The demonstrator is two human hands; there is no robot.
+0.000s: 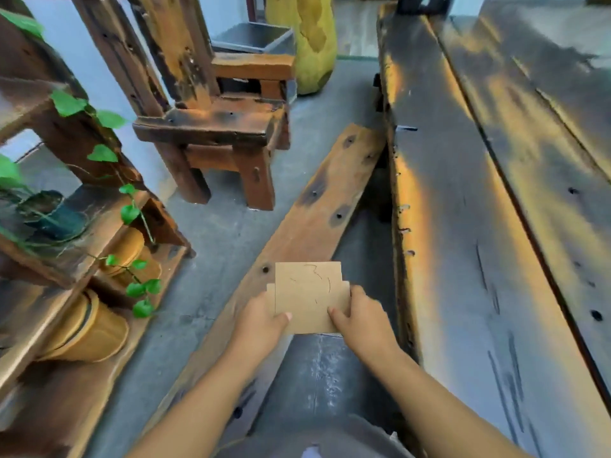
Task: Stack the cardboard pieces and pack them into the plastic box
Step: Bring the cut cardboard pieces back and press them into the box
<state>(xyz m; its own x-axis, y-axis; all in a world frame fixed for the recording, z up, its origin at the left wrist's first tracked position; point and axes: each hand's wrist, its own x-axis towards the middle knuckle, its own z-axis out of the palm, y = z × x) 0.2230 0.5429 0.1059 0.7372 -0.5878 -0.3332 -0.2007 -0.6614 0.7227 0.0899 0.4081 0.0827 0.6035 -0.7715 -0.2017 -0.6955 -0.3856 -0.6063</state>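
A small stack of brown cardboard pieces (309,292) is held flat in front of me, above a wooden bench. The pieces sit slightly offset, with one edge sticking out on the left, and the top piece carries thin pen marks. My left hand (264,317) grips the stack's left side with the thumb on top. Gripping the right side, also thumb on top, is my right hand (362,320). No plastic box is in view.
A long dark wooden table (496,193) runs along the right. The wooden bench (317,206) lies beside it. A rustic wooden chair (218,127) stands ahead on the left. A shelf with a green vine (132,213) and yellow pots (96,328) fills the left side.
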